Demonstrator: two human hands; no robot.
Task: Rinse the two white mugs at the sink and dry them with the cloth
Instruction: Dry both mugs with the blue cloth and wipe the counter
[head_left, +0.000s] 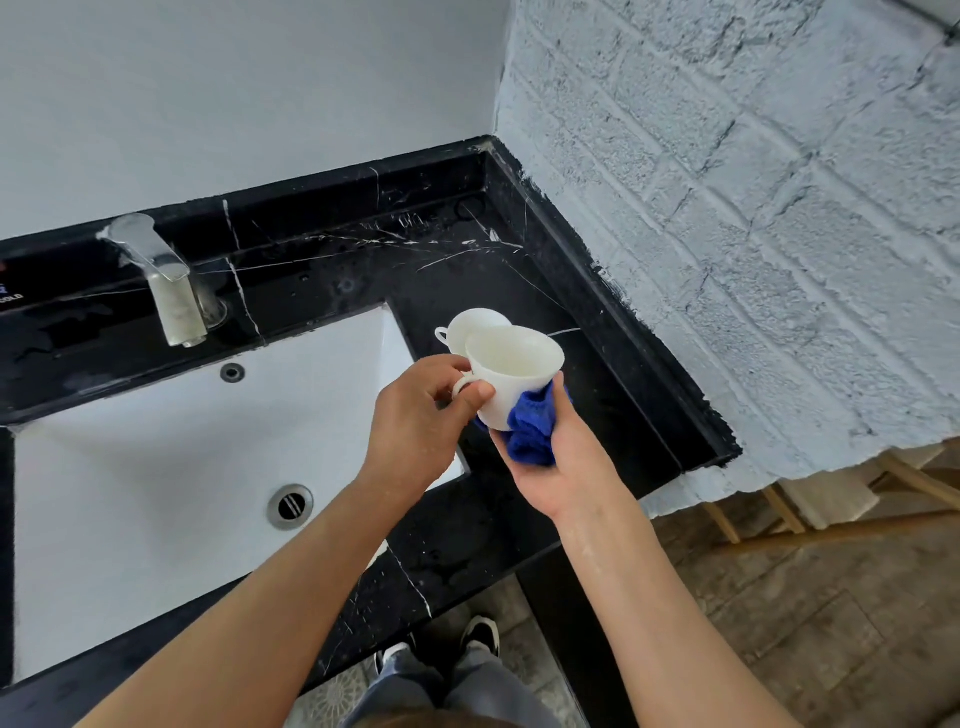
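Note:
My left hand (421, 410) pinches the handle of a white mug (511, 371) and holds it upright above the black counter, just right of the sink. My right hand (561, 462) grips a bunched blue cloth (530, 428) pressed against the mug's lower right side and base. A second white mug (470, 325) stands on the counter directly behind the held one, its handle pointing left; the front mug hides most of it.
The white sink basin (156, 467) with a metal drain (291, 506) lies to the left. A chrome faucet (166, 280) stands at its back. The black marble counter (467, 249) ends at a painted brick wall (753, 234) on the right.

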